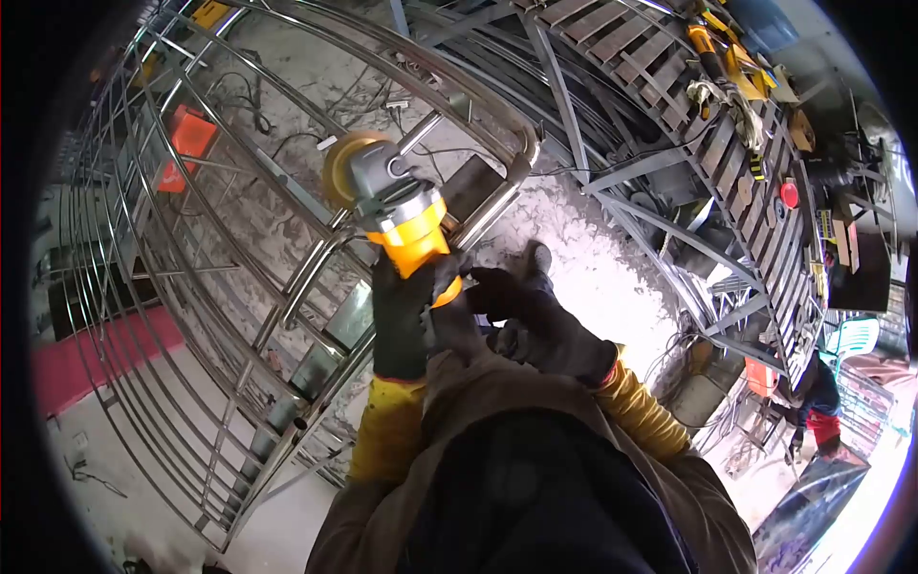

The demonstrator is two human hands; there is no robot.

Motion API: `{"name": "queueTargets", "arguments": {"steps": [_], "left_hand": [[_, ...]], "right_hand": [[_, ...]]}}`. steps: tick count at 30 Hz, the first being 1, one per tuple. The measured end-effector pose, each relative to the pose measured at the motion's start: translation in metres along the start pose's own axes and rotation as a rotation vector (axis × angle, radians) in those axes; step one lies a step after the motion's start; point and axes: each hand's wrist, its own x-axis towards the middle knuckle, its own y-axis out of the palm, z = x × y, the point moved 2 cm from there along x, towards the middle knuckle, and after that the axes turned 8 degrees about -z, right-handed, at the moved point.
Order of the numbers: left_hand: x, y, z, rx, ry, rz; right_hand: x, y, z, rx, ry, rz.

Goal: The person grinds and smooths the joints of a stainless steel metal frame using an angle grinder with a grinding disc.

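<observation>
Closest in, both hands gloved in black. Left hand [406, 320] wrapped shut around the orange body of an angle grinder [397, 206], fingers curled tight about the grip. Right hand [535, 320] just beside, touching the rear end of the same body, thumb raised, fingers half folded; hard to tell whether truly clamped on or only steadying. Probably a dense, front-heavy tool, rigid all through, with a smooth plastic shell that could slip in a loose glove; best gripped around the waist of the body with the second hand well behind, away from the disc [344, 163]. Grinder pointing up and away from the left hand, yellowish disc at its far end, close to a shiny steel tube [316, 268] of a big curved railing frame [191, 287]. Farther out, a dusty concrete floor [574, 249], an orange box [186, 143] under the bars, a slatted metal rack [688, 115] with tools, and another person [818, 402] well apart at the right edge.
</observation>
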Motion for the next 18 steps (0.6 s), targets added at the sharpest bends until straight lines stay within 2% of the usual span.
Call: {"name": "queueTargets", "arguments": {"steps": [4,5,6,7,8,10,11,14,15,16,17,18], "left_hand": [[-0.013,0.015,0.013,0.013,0.010,0.143],[-0.025,0.024,0.007,0.368,0.243,0.159],[-0.031,0.031,0.007,0.049,-0.023,0.170],[-0.037,0.032,0.009,0.011,-0.101,0.227],[-0.042,0.033,0.013,-0.025,-0.179,0.284],[-0.046,0.037,0.018,0.078,-0.099,0.281],[-0.051,0.039,0.019,0.105,-0.090,0.251],[-0.048,0.033,0.020,0.195,-0.014,0.262],[-0.042,0.026,0.023,0.253,0.033,0.279],[-0.041,0.024,0.023,0.314,0.077,0.293],[-0.042,0.024,0.016,0.482,0.256,0.197],[-0.034,0.015,0.019,0.541,0.309,0.179]], "right_hand": [[-0.018,0.005,0.002,-0.095,-0.011,-0.066],[-0.023,0.005,0.005,-0.130,-0.013,-0.083],[-0.026,0.007,0.009,-0.165,-0.013,-0.098],[-0.026,0.015,0.035,-0.247,-0.078,-0.222],[-0.031,0.015,0.032,-0.243,-0.087,-0.220],[-0.044,0.009,0.016,-0.248,0.066,-0.264],[-0.046,0.008,0.011,-0.243,0.053,-0.263],[-0.050,0.003,-0.007,0.124,0.165,-0.127],[-0.046,0.006,-0.007,-0.012,-0.147,-0.090],[-0.047,0.003,-0.011,0.001,-0.155,-0.087],[-0.047,-0.002,-0.015,-0.091,-0.126,-0.127],[-0.045,-0.006,-0.018,-0.180,-0.098,-0.167]]}}
